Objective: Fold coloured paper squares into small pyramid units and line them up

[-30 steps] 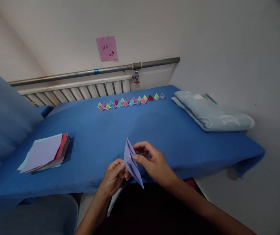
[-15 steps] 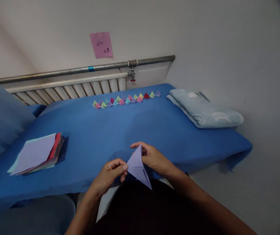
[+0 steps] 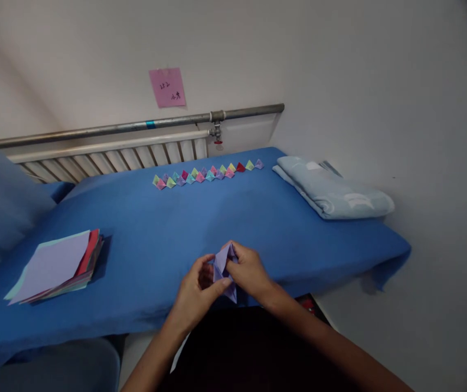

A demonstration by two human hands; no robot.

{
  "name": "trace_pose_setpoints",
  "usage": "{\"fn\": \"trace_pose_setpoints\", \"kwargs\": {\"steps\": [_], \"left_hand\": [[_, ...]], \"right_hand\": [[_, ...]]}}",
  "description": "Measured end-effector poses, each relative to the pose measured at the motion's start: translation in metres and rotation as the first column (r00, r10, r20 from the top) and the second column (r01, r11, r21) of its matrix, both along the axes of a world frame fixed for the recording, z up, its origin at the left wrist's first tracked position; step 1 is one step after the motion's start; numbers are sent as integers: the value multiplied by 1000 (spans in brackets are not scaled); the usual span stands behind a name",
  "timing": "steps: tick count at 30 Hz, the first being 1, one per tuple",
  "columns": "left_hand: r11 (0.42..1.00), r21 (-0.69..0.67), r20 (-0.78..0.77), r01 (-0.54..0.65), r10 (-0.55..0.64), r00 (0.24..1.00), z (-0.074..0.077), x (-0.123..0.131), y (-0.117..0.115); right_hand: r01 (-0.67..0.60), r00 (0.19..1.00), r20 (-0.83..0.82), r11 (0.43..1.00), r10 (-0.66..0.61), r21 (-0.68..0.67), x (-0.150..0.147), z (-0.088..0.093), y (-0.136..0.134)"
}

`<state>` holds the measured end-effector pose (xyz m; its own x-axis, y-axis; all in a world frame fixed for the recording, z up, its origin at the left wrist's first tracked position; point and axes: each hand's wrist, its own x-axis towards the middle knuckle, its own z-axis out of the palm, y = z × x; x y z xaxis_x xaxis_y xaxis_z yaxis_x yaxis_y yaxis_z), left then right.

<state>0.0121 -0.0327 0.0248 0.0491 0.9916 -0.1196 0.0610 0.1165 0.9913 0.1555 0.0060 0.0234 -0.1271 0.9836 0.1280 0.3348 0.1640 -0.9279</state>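
head view: left hand (image 3: 195, 293) and right hand (image 3: 250, 272) both pinch a folded purple paper (image 3: 222, 265) over the bed's (image 3: 282, 228) near edge. the grip is fingertips only, so uneven pressure could skew a crease, or a slip could drop it off the edge.

Purple paper (image 3: 220, 261) largely hidden between left hand (image 3: 198, 286) and right hand (image 3: 250, 272); pink note (image 3: 167, 87) illegible.

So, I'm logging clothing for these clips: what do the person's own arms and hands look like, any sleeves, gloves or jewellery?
Both are bare. The left hand and right hand wear no gloves, and no ring, watch or bracelet shows. The left forearm and right forearm are uncovered down to the picture's lower edge; no sleeve is in view.
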Motion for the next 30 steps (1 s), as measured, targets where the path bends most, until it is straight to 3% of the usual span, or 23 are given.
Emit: {"fn": "trace_pose_setpoints", "kwargs": {"steps": [4, 13, 22, 27, 30], "left_hand": [[988, 143, -249, -62, 96, 964, 4, 5, -2], [985, 162, -408, -58, 120, 905, 2, 11, 5], [988, 114, -314, -103, 134, 940, -7, 7, 9], [991, 59, -267, -122, 133, 954, -11, 7, 9], [993, 68, -314, -99, 115, 942, -12, 9, 11]], "right_hand": [[-32, 997, 71, 998, 27, 60, -3, 2, 0], [-80, 989, 140, 976, 51, 203, -1, -1, -2], [-120, 965, 254, 968, 62, 221, 5, -9, -2], [-136, 970, 227, 962, 82, 235, 9, -19, -1], [-155, 973, 207, 956, 104, 249, 9, -23, -2]]}}
